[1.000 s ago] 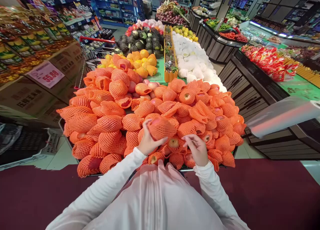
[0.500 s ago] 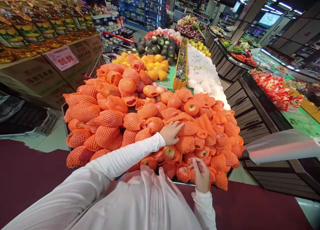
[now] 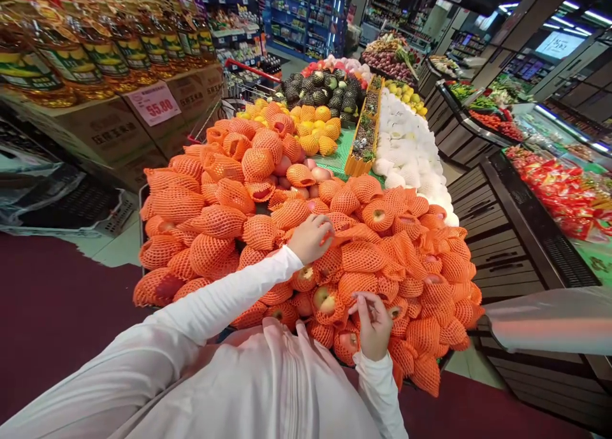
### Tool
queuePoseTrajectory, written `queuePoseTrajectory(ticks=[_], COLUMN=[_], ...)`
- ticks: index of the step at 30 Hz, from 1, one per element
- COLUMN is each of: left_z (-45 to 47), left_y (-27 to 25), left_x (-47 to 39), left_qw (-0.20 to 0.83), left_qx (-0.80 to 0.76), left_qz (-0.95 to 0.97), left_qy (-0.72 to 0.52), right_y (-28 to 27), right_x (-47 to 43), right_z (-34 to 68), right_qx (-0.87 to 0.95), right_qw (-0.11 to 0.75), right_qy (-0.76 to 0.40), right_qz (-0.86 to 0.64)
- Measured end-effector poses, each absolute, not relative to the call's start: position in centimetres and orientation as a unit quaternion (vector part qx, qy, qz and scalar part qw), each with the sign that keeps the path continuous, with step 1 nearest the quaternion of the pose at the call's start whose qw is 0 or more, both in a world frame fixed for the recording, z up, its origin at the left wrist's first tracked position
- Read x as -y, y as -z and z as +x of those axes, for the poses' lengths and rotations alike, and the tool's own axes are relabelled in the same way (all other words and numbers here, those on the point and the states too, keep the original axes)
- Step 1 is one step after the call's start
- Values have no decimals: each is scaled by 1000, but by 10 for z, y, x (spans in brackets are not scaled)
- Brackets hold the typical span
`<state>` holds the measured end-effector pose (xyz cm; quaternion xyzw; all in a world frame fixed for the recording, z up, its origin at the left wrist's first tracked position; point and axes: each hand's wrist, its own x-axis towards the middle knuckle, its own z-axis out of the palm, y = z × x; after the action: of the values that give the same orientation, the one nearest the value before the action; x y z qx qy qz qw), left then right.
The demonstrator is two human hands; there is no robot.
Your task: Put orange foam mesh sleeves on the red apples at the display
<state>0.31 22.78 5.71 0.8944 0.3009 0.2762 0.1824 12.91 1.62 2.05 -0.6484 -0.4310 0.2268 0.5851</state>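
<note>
A large heap of apples in orange foam net sleeves lies in front of me. My left hand (image 3: pixel 312 238) is closed over the middle of the heap, its curled fingers on an orange foam net (image 3: pixel 356 233) that stretches to the right. Whether an apple is inside that net, I cannot tell. My right hand (image 3: pixel 375 327) hovers over the near edge with loosely bent fingers, thumb and forefinger slightly apart, and nothing visible in it. Just left of it an apple (image 3: pixel 325 300) shows through its net opening. Another netted apple (image 3: pixel 347 343) sits below its fingers.
Behind the heap are yellow-netted fruit (image 3: pixel 318 130), dark-netted fruit (image 3: pixel 320 92) and white-netted fruit (image 3: pixel 406 146). Oil bottles (image 3: pixel 95 50) stand on cartons at left. A roll of clear plastic bags (image 3: pixel 549 318) juts in from the right.
My left hand has moved left and curled its fingers on the net. My right hand has risen slightly and shifted left over the apples. The view has turned slightly left.
</note>
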Motion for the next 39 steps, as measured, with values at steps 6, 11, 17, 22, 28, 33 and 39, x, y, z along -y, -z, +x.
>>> queuePoseTrajectory(ticks=[6, 11, 17, 22, 28, 33, 39], left_z=[-4, 0, 10, 8, 18, 24, 42], left_y=[-79, -67, -55, -42, -28, -34, -77], left_x=[-179, -210, -347, -425, -447, -437, -376], left_qw=[441, 516, 269, 150, 137, 130, 136], left_qx=[6, -15, -408, -577, -574, -563, -330], left_qz=[875, 843, 823, 788, 797, 793, 878], left_qy=[-201, -152, -290, -155, -129, -192, -318], right_y=[-4, 16, 9, 6, 10, 14, 16], right_x=[-14, -10, -11, -13, -15, -16, -27], right_z=[130, 136, 138, 136, 139, 141, 138], right_qx=[422, 388, 342, 332, 315, 292, 295], right_qw=[635, 606, 632, 626, 625, 623, 618], right_qy=[-177, -139, -140, -134, -127, -124, -121], right_qz=[-622, -681, -681, -693, -703, -714, -718])
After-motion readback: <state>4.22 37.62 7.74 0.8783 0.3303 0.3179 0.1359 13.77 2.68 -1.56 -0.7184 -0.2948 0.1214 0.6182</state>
